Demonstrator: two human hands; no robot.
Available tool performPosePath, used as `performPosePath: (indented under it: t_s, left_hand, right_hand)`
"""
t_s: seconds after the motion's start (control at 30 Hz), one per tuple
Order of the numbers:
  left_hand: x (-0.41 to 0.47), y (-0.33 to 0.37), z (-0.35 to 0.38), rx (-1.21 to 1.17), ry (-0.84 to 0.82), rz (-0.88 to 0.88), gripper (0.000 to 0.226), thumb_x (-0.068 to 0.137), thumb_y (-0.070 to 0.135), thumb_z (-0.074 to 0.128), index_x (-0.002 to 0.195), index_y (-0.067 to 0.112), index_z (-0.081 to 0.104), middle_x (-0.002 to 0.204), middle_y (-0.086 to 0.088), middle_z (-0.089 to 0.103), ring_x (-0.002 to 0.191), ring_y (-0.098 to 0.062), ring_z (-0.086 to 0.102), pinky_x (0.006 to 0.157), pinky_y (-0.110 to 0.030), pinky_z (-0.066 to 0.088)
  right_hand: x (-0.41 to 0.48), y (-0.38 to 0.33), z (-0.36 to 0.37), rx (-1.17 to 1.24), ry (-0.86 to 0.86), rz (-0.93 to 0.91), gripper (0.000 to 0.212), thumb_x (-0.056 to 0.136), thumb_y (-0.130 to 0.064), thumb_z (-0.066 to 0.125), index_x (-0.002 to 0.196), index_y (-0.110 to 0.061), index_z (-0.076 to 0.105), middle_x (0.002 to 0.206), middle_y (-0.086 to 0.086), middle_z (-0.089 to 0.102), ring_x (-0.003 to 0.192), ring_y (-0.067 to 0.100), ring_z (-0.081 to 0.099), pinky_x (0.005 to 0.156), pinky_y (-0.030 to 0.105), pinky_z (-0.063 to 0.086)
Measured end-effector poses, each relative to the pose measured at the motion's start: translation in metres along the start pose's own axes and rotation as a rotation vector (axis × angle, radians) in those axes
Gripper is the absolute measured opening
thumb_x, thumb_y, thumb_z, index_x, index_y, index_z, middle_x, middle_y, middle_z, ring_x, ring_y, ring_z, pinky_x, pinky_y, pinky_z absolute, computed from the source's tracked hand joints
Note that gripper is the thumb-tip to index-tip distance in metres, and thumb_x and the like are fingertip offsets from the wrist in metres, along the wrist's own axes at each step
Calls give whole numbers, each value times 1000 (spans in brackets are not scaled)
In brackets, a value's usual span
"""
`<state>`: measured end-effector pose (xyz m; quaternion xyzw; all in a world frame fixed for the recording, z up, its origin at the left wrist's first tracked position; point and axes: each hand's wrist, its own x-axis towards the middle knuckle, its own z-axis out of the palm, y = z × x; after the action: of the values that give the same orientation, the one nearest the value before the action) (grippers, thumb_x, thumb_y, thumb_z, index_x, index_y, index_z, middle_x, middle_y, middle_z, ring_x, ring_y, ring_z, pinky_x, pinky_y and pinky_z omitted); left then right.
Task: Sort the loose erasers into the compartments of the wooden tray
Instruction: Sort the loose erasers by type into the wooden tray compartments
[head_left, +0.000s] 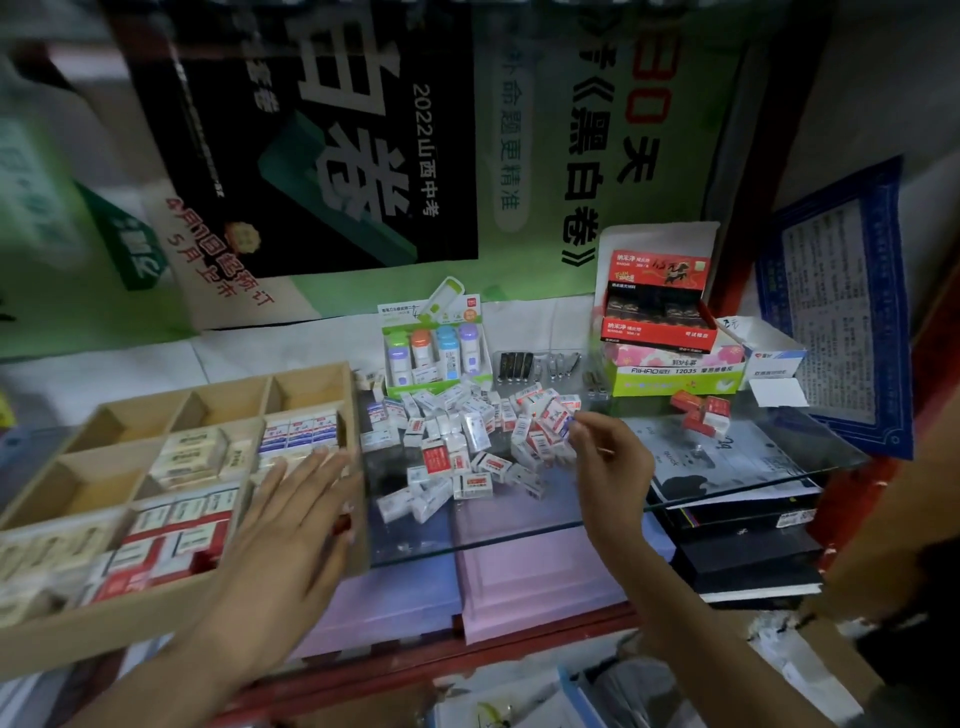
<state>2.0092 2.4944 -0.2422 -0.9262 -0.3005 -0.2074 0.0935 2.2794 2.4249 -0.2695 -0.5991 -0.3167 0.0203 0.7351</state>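
1. Fingers (317, 470) of your left hand (291, 525) lie straight over the wooden tray (311, 371); your right hand (615, 462) pinches one eraser (569, 423).
2. Glass worktop (519, 525): smooth, transparent.
3. Tray: roughly half its compartments filled; the back row is bare.
4. Loose erasers (467, 441): small paper-sleeved blocks, dozens unsorted, heaped just beside the tray.

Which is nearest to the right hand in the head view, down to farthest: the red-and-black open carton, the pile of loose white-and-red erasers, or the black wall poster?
1. Pile of loose white-and-red erasers, at the right hand's fingertips.
2. Red-and-black open carton, behind the hand, back right.
3. Black wall poster, far back left.
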Motion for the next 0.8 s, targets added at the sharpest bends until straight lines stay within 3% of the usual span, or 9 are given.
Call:
performPosePath:
  t_s: [0.1,0.2,0.33,0.43,0.57,0.67,0.73,0.8]
  left_hand:
    - [-10,-21,-14,-15,46,-55,55,99,44,14,128,12,47,132,-12,53,126,-23,35,112,-31,10]
    - [-23,-44,-21,59,48,-172,53,97,39,22,121,6,56,129,-14,56,123,-23,38,110,-30,12]
    - [-50,-82,-17,81,11,-497,59,87,37,26,116,1,62,120,-18,61,115,-33,55,106,-41,30]
    - [-61,-97,-11,14,-5,-672,80,81,55,9,124,7,56,132,-11,54,127,-27,45,112,-43,20]
    - [-62,-98,-5,45,11,-645,87,77,57,-2,131,15,51,140,-3,47,133,-18,36,113,-35,9]
    - [-62,-99,-6,28,-6,-654,89,74,58,-6,135,19,46,145,1,40,136,-14,30,113,-34,9]
    - [-63,-100,-5,20,-12,-657,88,74,58,-6,136,20,45,145,3,39,136,-13,30,113,-35,11]
    - [-63,-101,-4,26,-27,-662,83,78,56,-1,132,18,50,142,0,44,133,-16,35,112,-38,17]
  right_hand:
    - [-20,-36,10,239,-250,139,10,83,2,63,87,-5,67,74,1,70,68,7,65,61,18,52]
    - [-39,-60,32,325,-476,247,16,82,7,62,85,-7,69,77,-4,72,70,7,67,60,20,55]
    - [-59,-77,80,284,-679,322,15,83,5,62,85,-10,66,90,10,67,72,7,68,55,19,55]
    - [-68,-83,121,237,-738,408,8,85,1,62,89,-7,64,87,12,66,69,13,66,60,24,57]
    - [-51,-76,176,115,-680,460,13,86,3,59,81,-9,59,81,9,63,67,18,63,65,30,56]
    - [-29,-63,208,-20,-637,487,28,79,5,61,71,-22,56,95,16,64,85,31,65,81,50,54]
    - [-19,-59,220,-117,-709,480,31,80,7,58,67,-21,53,97,17,62,90,32,63,85,48,53]
    - [-9,-60,224,-208,-716,457,30,82,8,54,65,-16,55,86,15,61,74,26,63,69,37,56]
